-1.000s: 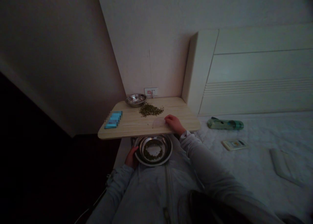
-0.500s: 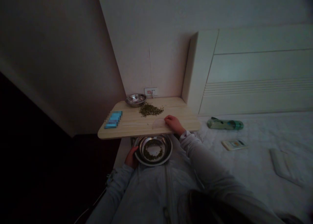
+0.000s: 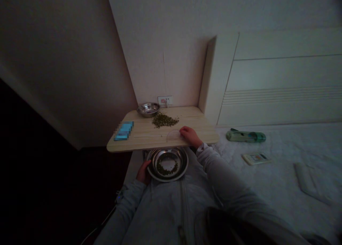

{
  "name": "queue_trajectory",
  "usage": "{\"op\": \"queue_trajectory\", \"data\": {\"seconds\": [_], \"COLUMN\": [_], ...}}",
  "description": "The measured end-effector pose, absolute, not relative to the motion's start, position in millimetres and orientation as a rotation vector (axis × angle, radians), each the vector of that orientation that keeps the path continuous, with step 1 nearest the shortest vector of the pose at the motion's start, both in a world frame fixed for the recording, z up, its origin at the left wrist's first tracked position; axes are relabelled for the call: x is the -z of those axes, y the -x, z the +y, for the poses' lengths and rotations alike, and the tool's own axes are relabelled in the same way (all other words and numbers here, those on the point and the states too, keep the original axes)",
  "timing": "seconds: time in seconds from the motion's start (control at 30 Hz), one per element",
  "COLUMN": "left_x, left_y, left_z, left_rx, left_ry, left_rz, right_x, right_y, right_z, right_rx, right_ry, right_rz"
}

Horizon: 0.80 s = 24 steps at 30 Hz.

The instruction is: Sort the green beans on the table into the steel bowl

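My left hand grips the left rim of a steel bowl held just under the front edge of a small wooden table; green beans lie in a ring on the bowl's bottom. My right hand rests on the table near its front edge, fingers closed on a thin clear plastic piece that lies flat on the wood. A pile of green beans sits further back on the table.
A second, smaller steel bowl stands at the table's back by a wall socket. A blue packet lies at the table's left. On the bed to the right lie a green bottle and a small card.
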State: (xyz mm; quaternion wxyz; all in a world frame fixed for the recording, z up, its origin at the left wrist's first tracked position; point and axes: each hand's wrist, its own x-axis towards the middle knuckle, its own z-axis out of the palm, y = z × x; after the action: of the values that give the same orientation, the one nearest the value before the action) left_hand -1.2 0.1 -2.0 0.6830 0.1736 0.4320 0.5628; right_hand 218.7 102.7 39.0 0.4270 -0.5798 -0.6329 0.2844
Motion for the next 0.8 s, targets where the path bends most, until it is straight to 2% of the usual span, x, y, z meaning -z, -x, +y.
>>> {"op": "queue_trajectory", "data": {"seconds": [0.63,0.8], "left_x": [-2.9,2.5], "left_y": [-0.3,2.0], "left_z": [-1.7,-0.4], "left_rx": [-1.264,-1.274], "left_ry": [-0.379,-0.398], "left_rz": [0.984,1.008], "right_x": [-40.4,-40.8], "right_y": [-219.2,-219.4], "right_z": [100.4,100.4], "right_rx": [-0.685,-0.767], "right_ry": [1.467,1.430], "right_rz": [-1.723,-1.800]}}
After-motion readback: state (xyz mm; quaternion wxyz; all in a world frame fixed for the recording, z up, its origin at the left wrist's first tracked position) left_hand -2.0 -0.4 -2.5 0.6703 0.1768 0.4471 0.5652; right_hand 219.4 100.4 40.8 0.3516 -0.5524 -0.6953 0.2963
